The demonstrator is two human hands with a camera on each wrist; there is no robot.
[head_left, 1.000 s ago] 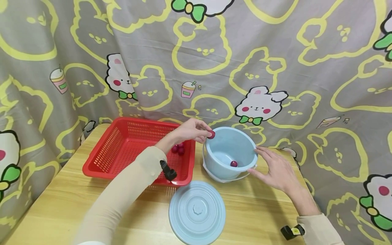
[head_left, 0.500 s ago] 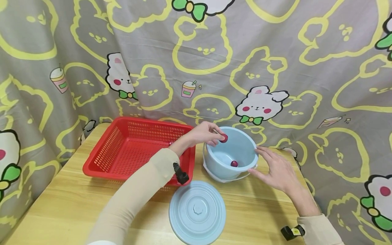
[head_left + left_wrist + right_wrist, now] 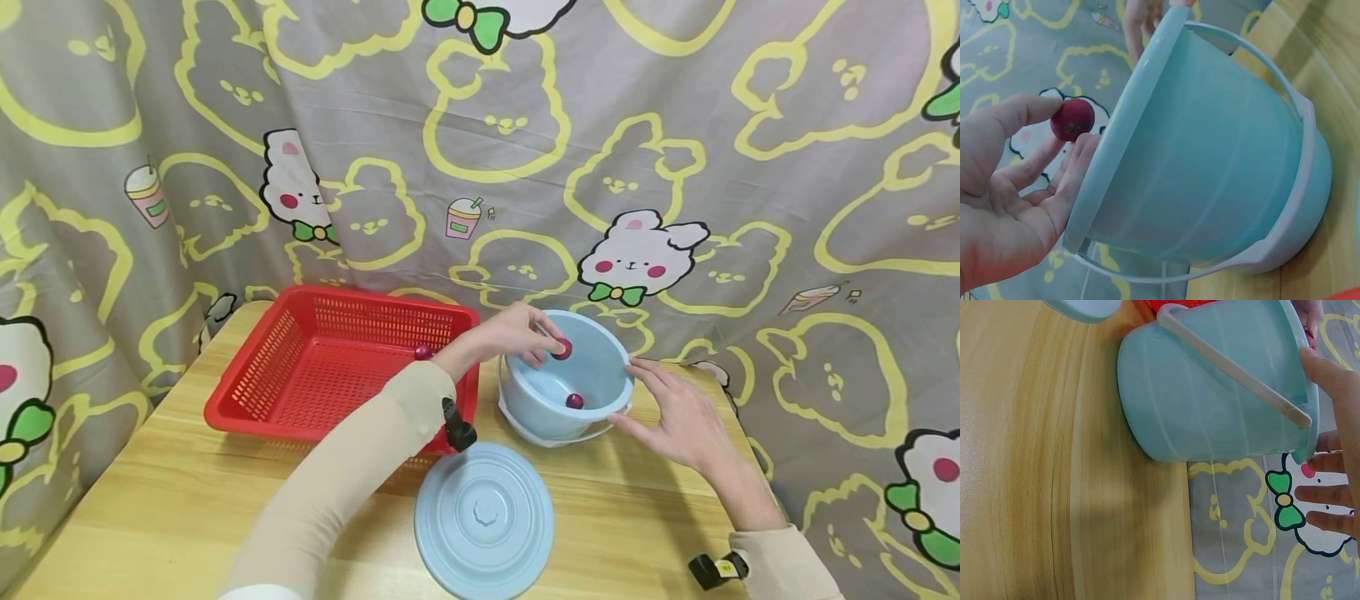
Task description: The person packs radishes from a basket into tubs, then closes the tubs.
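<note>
My left hand (image 3: 517, 333) pinches a dark red plum (image 3: 562, 348) between thumb and fingertips, over the mouth of a light blue bucket (image 3: 536, 408). In the left wrist view the plum (image 3: 1073, 119) shows its stem end, and the lower fingers lie at the bucket's rim. Another plum (image 3: 574, 402) rests on the bucket's floor. On the bucket's right side, my right hand (image 3: 675, 412) touches the rim with its thumb and fingertips; the right wrist view shows its fingers extended and spread.
A red slotted basket (image 3: 258, 427) stands left of the bucket, with a plum (image 3: 423, 352) visible and its right part hidden by my left arm. A round blue lid (image 3: 483, 521) lies in front on the wooden table (image 3: 135, 500). A patterned curtain (image 3: 375, 125) hangs behind.
My left hand has carried the plum rightward from the bucket's left rim to over its opening. My left forearm has swung right, uncovering a plum in the basket. The right hand has stayed put.
</note>
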